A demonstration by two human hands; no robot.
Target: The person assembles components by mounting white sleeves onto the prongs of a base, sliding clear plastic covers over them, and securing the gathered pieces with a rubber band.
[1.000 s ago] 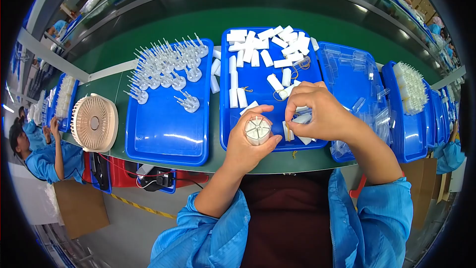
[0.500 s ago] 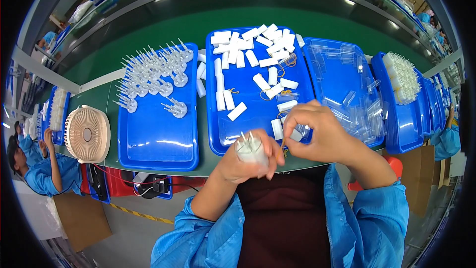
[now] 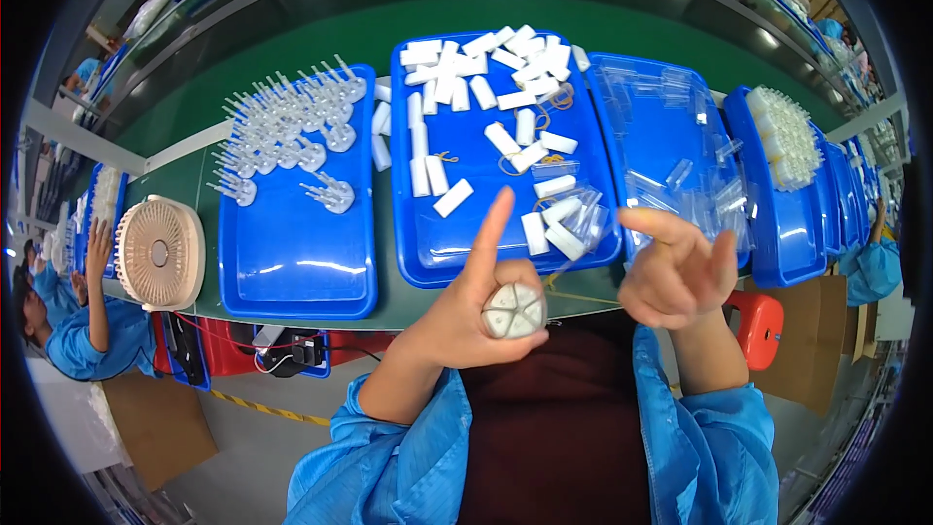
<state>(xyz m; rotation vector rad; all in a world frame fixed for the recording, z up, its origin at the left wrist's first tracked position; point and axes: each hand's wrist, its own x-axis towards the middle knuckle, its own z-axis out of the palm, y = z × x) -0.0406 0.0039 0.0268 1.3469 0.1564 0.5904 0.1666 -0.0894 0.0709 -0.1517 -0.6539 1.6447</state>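
My left hand (image 3: 462,316) is wrapped round a bundle of white pieces (image 3: 513,311), with one finger stretched up toward the middle tray. The bundle's round end faces up and is split into several wedge segments. To its right my right hand (image 3: 680,277) hangs apart from it, fingers spread and partly curled, with nothing visible in them. Ahead of both hands is a blue tray (image 3: 457,248) holding white blocks (image 3: 453,197), clear plastic pieces (image 3: 588,219) and tan rubber bands (image 3: 510,165).
Another blue tray (image 3: 292,272) at the left carries white pronged parts (image 3: 332,194). At the right, one tray (image 3: 671,151) holds clear plastic pieces, and stacked trays (image 3: 792,258) bear white parts (image 3: 785,141). A beige fan (image 3: 160,251) stands left; a co-worker (image 3: 87,331) sits beyond it.
The bundle in my left hand has turned, from prongs showing to its segmented end showing. My right hand has opened from a pinch and moved right, away from the left hand.
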